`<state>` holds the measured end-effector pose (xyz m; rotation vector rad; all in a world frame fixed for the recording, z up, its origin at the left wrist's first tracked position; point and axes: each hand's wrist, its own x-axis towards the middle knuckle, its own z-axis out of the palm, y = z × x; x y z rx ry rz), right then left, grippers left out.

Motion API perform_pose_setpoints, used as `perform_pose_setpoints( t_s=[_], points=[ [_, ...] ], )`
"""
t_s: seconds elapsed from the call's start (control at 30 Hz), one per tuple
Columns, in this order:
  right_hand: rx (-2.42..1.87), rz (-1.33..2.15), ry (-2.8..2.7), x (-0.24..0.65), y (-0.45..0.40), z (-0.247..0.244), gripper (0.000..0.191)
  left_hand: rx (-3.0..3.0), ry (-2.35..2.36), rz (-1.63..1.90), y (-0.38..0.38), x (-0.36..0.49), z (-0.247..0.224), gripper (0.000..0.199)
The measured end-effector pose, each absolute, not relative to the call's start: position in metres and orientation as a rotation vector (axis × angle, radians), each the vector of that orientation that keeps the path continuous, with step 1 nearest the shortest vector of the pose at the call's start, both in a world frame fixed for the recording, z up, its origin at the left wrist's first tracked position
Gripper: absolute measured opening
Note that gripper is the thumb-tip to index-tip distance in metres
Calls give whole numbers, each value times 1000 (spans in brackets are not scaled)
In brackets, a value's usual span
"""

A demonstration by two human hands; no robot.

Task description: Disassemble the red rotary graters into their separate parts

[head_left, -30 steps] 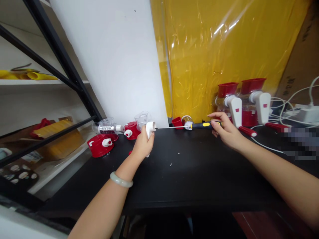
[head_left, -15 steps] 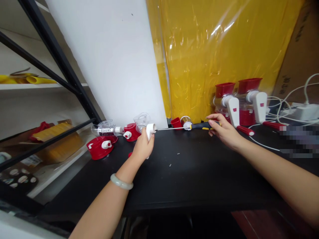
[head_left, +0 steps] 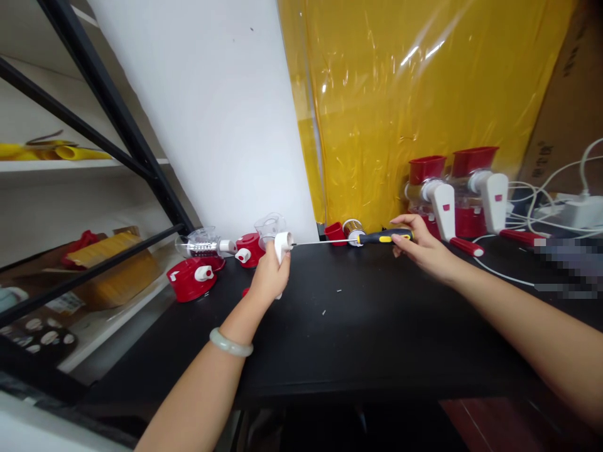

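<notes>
My left hand (head_left: 267,277) is closed around a white plastic crank handle (head_left: 282,241), holding its round hollow end toward the right, above the black table. A long screwdriver (head_left: 377,238) with a black and yellow grip lies level between my hands. Its tip is at the opening of the white end; how deep it goes I cannot tell. The fingers of my right hand (head_left: 419,243) pinch the back of the screwdriver grip. Beyond the shaft sit a red hopper piece (head_left: 335,233) and a metal grater drum (head_left: 353,231).
Red grater bases (head_left: 192,280) with clear housings (head_left: 203,243) stand at the left. Two assembled rotary graters (head_left: 475,188) stand at the back right, beside white cables and a power adapter (head_left: 581,212). Small white bits (head_left: 324,312) lie on the black table (head_left: 377,351).
The yellow marking on the screwdriver grip shows differently, so the grip has turned slightly. Both hands keep their hold in nearly the same place. The view has shifted a little.
</notes>
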<state>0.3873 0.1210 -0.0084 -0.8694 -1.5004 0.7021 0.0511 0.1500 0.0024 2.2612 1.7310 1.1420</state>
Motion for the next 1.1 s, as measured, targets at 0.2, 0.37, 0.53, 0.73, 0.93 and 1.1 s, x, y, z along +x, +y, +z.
perform_pose_setpoints(
  t_s=[0.2, 0.37, 0.53, 0.73, 0.93, 1.1],
  points=[
    [-921, 911, -1394, 388, 126, -11, 49, 2287, 1721, 1083, 147, 53, 4, 26],
    [-938, 667, -1492, 389, 122, -9, 33, 2284, 1717, 1080, 146, 54, 4, 26],
    [-695, 861, -1349, 383, 120, -4, 41, 2273, 1741, 1086, 147, 53, 4, 26],
    [-886, 829, -1443, 389, 122, -6, 46, 2313, 1709, 1035, 145, 56, 2, 26],
    [-727, 821, -1423, 383, 120, -7, 46, 2262, 1745, 1119, 150, 50, 2, 27],
    [-864, 927, -1340, 383, 121, -7, 50, 2294, 1712, 1078, 148, 54, 2, 27]
  ],
)
